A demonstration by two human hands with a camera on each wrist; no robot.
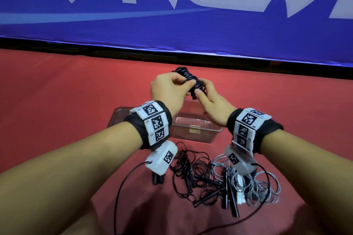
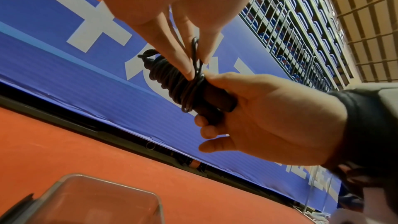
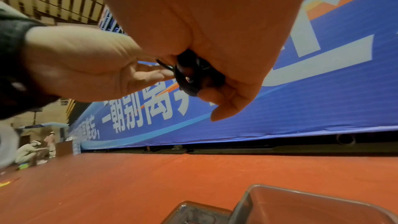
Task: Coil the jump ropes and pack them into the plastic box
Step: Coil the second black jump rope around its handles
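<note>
**Operator:** Black cord is wound round the paired handles of the jump rope (image 1: 193,82), raised above the clear plastic box (image 1: 194,129). Confirm the state of each grip.

**Inspector:** Right hand (image 2: 269,118): fingers curled round the handle ends, holding the bundle. Left hand (image 2: 172,14): fingertips (image 2: 189,72) pinch the last short loop of cord against the windings. Neither hand is open.

**Operator:** Location of the remaining items?

**Inspector:** Box: on the red floor covering (image 1: 57,91), directly below the hands, with nothing visible inside. Its lid (image 1: 119,115) lies just to the left, touching it. Nearer the person, one loose black rope pile (image 1: 191,173) and one grey rope pile (image 1: 254,185) lie uncoiled, overlapping where they meet.

**Operator:** Failure modes from this point?

**Inspector:** Judgement only. If the pinched loop is not tucked under a winding, the springy cord is likely to unwind on release. If the right hand slackens, the handles may part and the coil loosen. A loosened bundle may not sit flat in the box.

**Operator:** View differences?

**Inspector:** Left wrist view alone shows the loop and the pinch clearly. Head view alone shows the two floor piles. Right wrist view shows only the handle ends, but also the box rim (image 3: 301,192) below, plus distant people far left.
</note>
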